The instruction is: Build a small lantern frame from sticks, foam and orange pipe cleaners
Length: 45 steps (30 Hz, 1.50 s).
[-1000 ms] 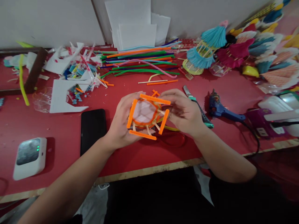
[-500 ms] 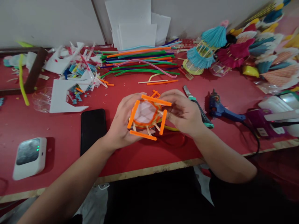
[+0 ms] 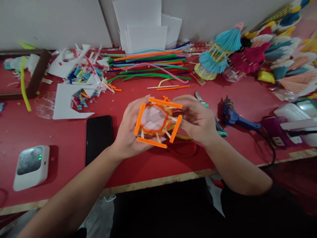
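The small craft frame (image 3: 153,117) is up between the two hands above the tabletop (image 3: 153,168), near its front edge. The left hand (image 3: 127,132) is wrapped round the frame's left side, its fingers partly hidden behind it. The right hand (image 3: 198,120) is closed on the opposite side, thumb by the top end of the right-hand bar; the exact contact of its fingertips is hidden.

The frame has a pale, roundish panel ringed by a wavy orange rim. Light wooden sticks (image 3: 158,138) stand out around it, and fuzzy orange bars (image 3: 152,142) run along its outer sides, with gaps at the corners.

The tabletop is red with a worn, pale edge. A dark phone (image 3: 99,140) lies just left of the left hand, and a white device (image 3: 32,168) with green lights sits farther left. A green-and-black tool (image 3: 220,129) lies partly behind the right hand, with a blue glue gun (image 3: 234,115) beyond it. Coloured pipe cleaners (image 3: 153,61) spread across the back, below white sheets (image 3: 146,36) leaning on a grey wall (image 3: 61,23).
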Tool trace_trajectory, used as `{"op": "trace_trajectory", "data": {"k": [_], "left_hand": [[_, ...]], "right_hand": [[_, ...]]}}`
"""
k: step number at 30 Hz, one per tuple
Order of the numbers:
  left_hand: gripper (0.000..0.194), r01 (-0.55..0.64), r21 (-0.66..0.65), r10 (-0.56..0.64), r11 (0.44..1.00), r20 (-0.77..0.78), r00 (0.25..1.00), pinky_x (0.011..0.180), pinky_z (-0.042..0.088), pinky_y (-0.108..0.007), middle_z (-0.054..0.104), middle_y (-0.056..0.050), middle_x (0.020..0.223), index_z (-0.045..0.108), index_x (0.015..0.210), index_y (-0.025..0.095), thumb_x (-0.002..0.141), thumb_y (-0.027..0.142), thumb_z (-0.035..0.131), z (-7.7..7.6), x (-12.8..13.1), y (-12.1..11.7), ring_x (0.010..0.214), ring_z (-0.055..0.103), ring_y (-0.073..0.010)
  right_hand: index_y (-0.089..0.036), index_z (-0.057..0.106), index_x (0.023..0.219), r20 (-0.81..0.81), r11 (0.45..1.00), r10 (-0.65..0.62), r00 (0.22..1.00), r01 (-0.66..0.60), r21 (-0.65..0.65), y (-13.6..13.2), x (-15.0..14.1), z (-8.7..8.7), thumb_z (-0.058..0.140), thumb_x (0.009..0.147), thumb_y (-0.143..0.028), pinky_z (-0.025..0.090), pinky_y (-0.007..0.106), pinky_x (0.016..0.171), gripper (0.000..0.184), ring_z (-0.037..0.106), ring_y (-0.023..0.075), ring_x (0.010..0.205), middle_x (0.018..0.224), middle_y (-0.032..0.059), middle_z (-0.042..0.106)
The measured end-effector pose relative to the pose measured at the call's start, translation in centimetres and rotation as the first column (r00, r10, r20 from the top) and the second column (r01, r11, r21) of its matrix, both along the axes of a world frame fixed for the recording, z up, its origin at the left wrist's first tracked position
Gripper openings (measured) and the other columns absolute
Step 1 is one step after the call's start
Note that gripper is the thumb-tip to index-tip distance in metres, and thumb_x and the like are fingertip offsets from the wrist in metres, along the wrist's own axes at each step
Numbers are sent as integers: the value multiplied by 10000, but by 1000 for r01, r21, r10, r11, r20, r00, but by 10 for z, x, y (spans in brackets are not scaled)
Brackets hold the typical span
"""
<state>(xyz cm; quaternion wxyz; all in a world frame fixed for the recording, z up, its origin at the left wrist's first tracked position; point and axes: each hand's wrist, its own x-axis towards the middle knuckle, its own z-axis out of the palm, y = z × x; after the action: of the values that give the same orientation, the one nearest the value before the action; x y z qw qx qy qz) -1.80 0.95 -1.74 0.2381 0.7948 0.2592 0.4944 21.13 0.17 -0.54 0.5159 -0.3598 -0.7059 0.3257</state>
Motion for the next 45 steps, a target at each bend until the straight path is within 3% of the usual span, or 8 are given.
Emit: {"op": "trace_trajectory", "data": {"k": [7,14,22,30,36,39,42,45], "left_hand": [[814,-53,-141,53,989,-2,999,1093,546,-642,525,-106,1530,474,1448,356,756,610,818,1,0,-7,1451,472,-409],[795,-49,-65,50,997,7,999,1165,469,-669,561,-99,1494,490,1429,329,760,606,821,-1,-1,-1,1418,512,-399],[896,-53,11,52,999,13,999,1118,516,-633,575,-106,1445,458,1456,317,713,635,844,-5,-1,4,1353,560,-380],[971,-14,67,16,998,-25,1000,1090,534,-615,587,-126,1409,443,1460,309,657,631,885,0,-5,7,1322,585,-382],[971,5,-13,-5,1000,9,1000,1134,500,-626,497,-129,1528,359,1533,330,735,576,856,-12,-3,5,1402,533,-398],[1023,-9,5,9,1000,14,1000,1143,484,-651,501,-137,1514,365,1533,324,690,571,889,-16,-2,6,1419,512,-419],[976,-71,-36,73,997,46,996,1159,465,-668,523,-149,1478,418,1501,300,686,538,900,-13,-2,6,1416,516,-415],[823,-120,-133,125,984,26,992,1156,495,-631,596,-123,1406,486,1436,298,732,392,901,-6,-4,7,1363,582,-359]], "right_hand": [[-265,724,1058,-69,999,30,997,-28,31,0,-1,-1,761,886,-296,644,299,826,179,700,157,1010,1095,37,681],[-275,756,932,11,995,-42,999,41,86,-1,-3,2,746,897,-345,647,337,828,78,689,180,1021,1066,46,680],[-267,743,922,51,995,-66,997,62,80,-1,-3,1,705,926,-390,643,323,771,129,688,181,995,1064,55,683],[-257,739,935,2,996,-32,1000,31,89,0,-5,-1,720,915,-312,634,294,762,61,691,160,975,1052,47,674],[-239,722,949,-30,998,-58,998,59,24,-1,-6,-1,738,903,-320,636,306,806,94,703,165,992,1060,52,681],[-242,728,967,-26,999,-54,998,54,-9,-2,-7,-1,730,910,-349,643,319,832,121,702,174,1024,1079,55,683],[-246,732,995,-5,995,-93,996,93,-22,-1,-6,0,709,925,-344,647,324,847,123,704,175,1023,1082,57,689],[-239,729,993,-23,979,-203,979,203,-7,0,-2,5,715,917,-299,645,326,838,97,711,175,976,1034,53,696]]}}
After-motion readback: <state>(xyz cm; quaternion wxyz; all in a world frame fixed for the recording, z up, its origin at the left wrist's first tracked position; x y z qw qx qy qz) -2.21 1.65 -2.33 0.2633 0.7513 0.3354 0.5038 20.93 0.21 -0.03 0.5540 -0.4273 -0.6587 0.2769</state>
